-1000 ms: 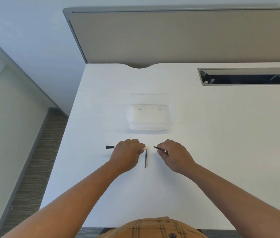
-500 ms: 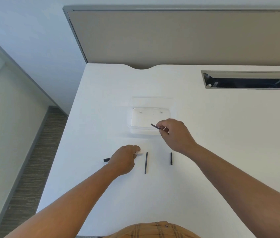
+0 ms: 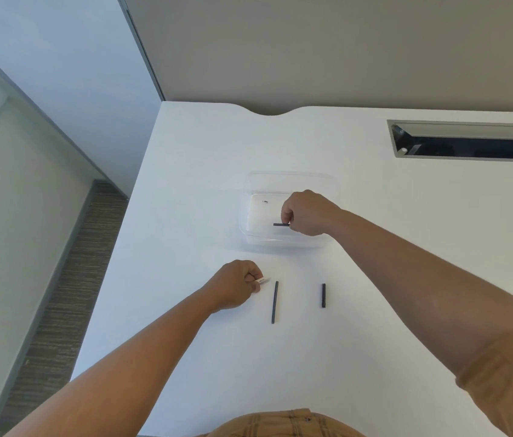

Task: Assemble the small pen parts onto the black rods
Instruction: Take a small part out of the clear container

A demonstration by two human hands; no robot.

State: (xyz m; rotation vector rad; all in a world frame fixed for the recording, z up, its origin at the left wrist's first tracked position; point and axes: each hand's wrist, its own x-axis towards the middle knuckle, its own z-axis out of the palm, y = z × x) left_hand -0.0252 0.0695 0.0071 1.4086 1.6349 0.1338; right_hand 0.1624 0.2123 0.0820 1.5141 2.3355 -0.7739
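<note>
My right hand (image 3: 307, 212) is over the clear plastic container (image 3: 290, 176) and grips a short black rod (image 3: 281, 224) that sticks out to the left. A tiny dark pen part (image 3: 265, 202) lies on the container floor at the back left. My left hand (image 3: 236, 283) rests on the white table (image 3: 406, 247) and is closed on a pen piece whose white tip (image 3: 263, 280) pokes out to the right. A long black rod (image 3: 274, 302) lies just right of that hand. A shorter black rod (image 3: 323, 295) lies further right.
A grey cable slot (image 3: 469, 140) is cut into the table at the back right. A beige partition (image 3: 343, 48) stands behind the table. The table's left edge drops to a carpeted floor (image 3: 66, 294).
My right hand has carried its short black rod from near the table front up over the container. The shorter rod came into view on the table. My left hand has shifted slightly toward me.
</note>
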